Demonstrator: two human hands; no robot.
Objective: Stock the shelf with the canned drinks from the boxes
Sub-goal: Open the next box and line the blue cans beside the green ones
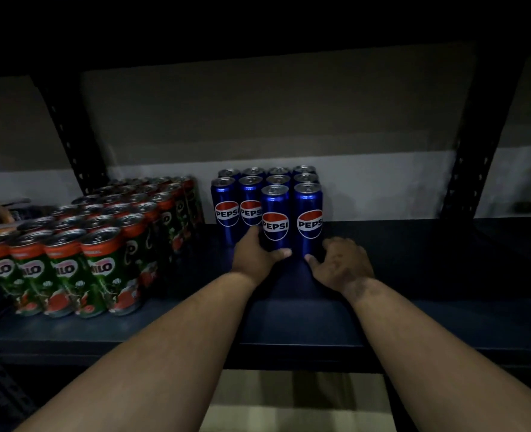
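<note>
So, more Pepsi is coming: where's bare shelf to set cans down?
Bare shelf lies right of the Pepsi cans, out to the right upright, and in front of them around both hands. Left is crowded: Milo cans fill it nearly to the edge.

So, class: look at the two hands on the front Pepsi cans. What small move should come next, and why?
Probably let go and draw both hands back. The left hand grips one front Pepsi can and the right hand curls round the can beside it; both stand upright on the shelf, close against the rows behind.
</note>
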